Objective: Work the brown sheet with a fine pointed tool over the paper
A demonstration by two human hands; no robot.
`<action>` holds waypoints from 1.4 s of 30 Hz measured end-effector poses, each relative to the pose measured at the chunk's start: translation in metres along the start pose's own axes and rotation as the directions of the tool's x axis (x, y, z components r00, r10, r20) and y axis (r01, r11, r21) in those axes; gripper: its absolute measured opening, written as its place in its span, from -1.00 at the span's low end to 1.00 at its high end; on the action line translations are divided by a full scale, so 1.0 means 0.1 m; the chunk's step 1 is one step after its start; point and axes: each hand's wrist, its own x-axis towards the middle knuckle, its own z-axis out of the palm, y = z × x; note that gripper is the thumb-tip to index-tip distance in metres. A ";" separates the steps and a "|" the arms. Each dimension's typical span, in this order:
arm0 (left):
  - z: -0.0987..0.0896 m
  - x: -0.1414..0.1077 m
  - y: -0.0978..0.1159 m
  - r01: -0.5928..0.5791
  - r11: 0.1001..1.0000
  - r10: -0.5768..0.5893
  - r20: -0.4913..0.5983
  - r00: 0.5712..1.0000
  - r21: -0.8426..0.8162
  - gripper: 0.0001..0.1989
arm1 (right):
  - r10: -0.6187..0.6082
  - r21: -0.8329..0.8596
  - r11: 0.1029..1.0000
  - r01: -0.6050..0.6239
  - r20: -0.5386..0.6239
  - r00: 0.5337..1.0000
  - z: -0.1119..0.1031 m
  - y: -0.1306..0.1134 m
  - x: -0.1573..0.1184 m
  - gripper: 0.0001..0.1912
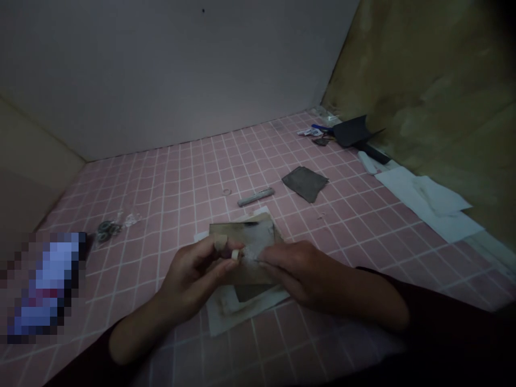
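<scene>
Between the thumb and fingers of my left hand (193,274) is a small pale ring (236,255). A tan band (220,242) wraps one finger of that hand. My right hand (298,271) is closed in a pinch just right of the ring; what its fingertips hold is too small and dark to make out. Both hands are over a greyish sheet (237,275), which rests on stained pale paper (220,317). Small light bits (252,251) show on the sheet between the hands.
Beyond the sheet lie a grey tube (256,197), a thin ring (226,192) and dark square sheets (305,183). A black dustpan (350,131) and white papers (427,201) line the right wall. At left are dark rings in plastic (105,230) and a blurred bright object (50,285).
</scene>
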 end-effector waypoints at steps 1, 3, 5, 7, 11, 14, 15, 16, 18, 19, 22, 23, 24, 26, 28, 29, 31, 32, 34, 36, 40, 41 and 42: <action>0.01 0.00 -0.01 -0.036 0.998 0.036 0.003 0.999 0.046 -0.89 | 0.049 0.087 0.995 -0.053 0.043 0.998 -0.02 -0.01 0.01 -0.76; 0.02 0.00 -0.01 -0.145 0.977 0.143 0.020 0.989 0.153 -0.85 | 0.136 0.300 0.933 -0.197 0.214 0.967 -0.08 -0.03 0.04 -0.74; 0.02 0.00 0.00 -0.218 0.952 0.217 0.032 0.976 0.214 -0.81 | 0.156 0.427 0.850 -0.309 0.356 0.921 -0.13 -0.03 0.06 -0.73; 0.01 0.01 0.02 -0.183 0.968 0.180 0.032 0.983 0.170 -0.83 | 0.155 0.388 0.884 -0.262 0.285 0.946 -0.13 -0.02 0.06 -0.72; -0.01 0.00 0.03 0.014 0.999 -0.013 0.005 1.000 -0.049 -0.89 | -0.005 -0.033 0.999 0.004 -0.033 0.999 -0.02 0.02 0.02 -0.79; 0.00 -0.01 0.00 0.034 0.999 -0.034 -0.014 0.999 -0.020 -0.88 | -0.002 -0.042 0.999 0.002 -0.012 1.000 0.01 0.00 0.01 -0.80; 0.00 -0.01 -0.01 0.003 0.999 -0.003 -0.006 1.000 0.037 -0.88 | 0.041 0.033 0.999 -0.042 0.020 0.999 -0.01 -0.02 0.02 -0.78; 0.01 -0.01 -0.03 -0.052 0.993 0.052 0.004 0.999 0.103 -0.86 | 0.093 0.138 0.985 -0.104 0.080 0.992 -0.04 -0.03 0.03 -0.75; 0.02 -0.02 -0.04 -0.188 0.955 0.187 0.025 0.982 0.228 -0.79 | 0.171 0.356 0.896 -0.264 0.272 0.947 -0.11 -0.05 0.06 -0.73; 0.02 -0.02 -0.04 -0.242 0.933 0.242 0.032 0.970 0.265 -0.76 | 0.177 0.428 0.841 -0.330 0.358 0.917 -0.13 -0.05 0.07 -0.73; 0.01 0.00 0.00 -0.225 0.950 0.221 0.042 0.974 0.216 -0.77 | 0.175 0.391 0.875 -0.286 0.295 0.939 -0.14 -0.03 0.06 -0.73; 0.01 0.01 0.01 -0.176 0.971 0.171 0.048 0.984 0.160 -0.79 | 0.152 0.292 0.935 -0.202 0.187 0.971 -0.12 -0.03 0.05 -0.73; 0.00 0.01 0.02 -0.128 0.986 0.123 0.055 0.991 0.103 -0.82 | 0.108 0.168 0.978 -0.122 0.088 0.990 -0.09 -0.02 0.03 -0.75; 0.00 0.02 0.03 -0.056 0.998 0.054 0.062 0.997 0.034 -0.85 | 0.034 -0.036 0.999 -0.033 0.003 0.999 -0.03 -0.02 0.00 -0.80; 0.01 0.02 0.00 -0.050 0.998 0.047 0.064 0.997 0.048 -0.87 | 0.042 -0.079 0.996 -0.038 0.044 0.998 -0.01 -0.03 -0.01 -0.82; 0.02 0.02 -0.01 -0.075 0.994 0.070 0.071 0.995 0.081 -0.86 | 0.067 -0.050 0.997 -0.063 0.074 0.995 -0.02 -0.04 -0.01 -0.81; 0.05 0.01 -0.04 -0.173 0.971 0.158 0.100 0.982 0.165 -0.84 | 0.123 0.097 0.985 -0.142 0.177 0.977 -0.08 -0.03 0.02 -0.77; 0.05 0.01 -0.05 -0.234 0.950 0.216 0.110 0.970 0.205 -0.82 | 0.145 0.200 0.959 -0.200 0.257 0.955 -0.12 -0.03 0.04 -0.75; 0.05 0.00 -0.04 -0.322 0.912 0.303 0.113 0.946 0.255 -0.78 | 0.151 0.370 0.876 -0.310 0.400 0.904 -0.17 -0.01 0.07 -0.73; 0.03 0.00 0.00 -0.314 0.918 0.300 0.093 0.949 0.242 -0.78 | 0.143 0.397 0.867 -0.301 0.381 0.913 -0.18 -0.01 0.07 -0.72; 0.00 0.01 0.04 -0.159 0.977 0.150 0.078 0.986 0.142 -0.87 | 0.038 0.029 0.999 -0.039 0.036 0.999 -0.05 -0.04 0.01 -0.80; 0.00 0.01 0.03 -0.155 0.976 0.146 0.069 0.987 0.150 -0.87 | 0.020 -0.033 0.999 -0.020 0.016 1.000 -0.02 -0.05 0.00 -0.81; 0.01 0.00 0.01 -0.171 0.970 0.162 0.066 0.985 0.175 -0.86 | 0.023 -0.049 0.999 -0.022 0.025 0.999 -0.01 -0.05 0.00 -0.82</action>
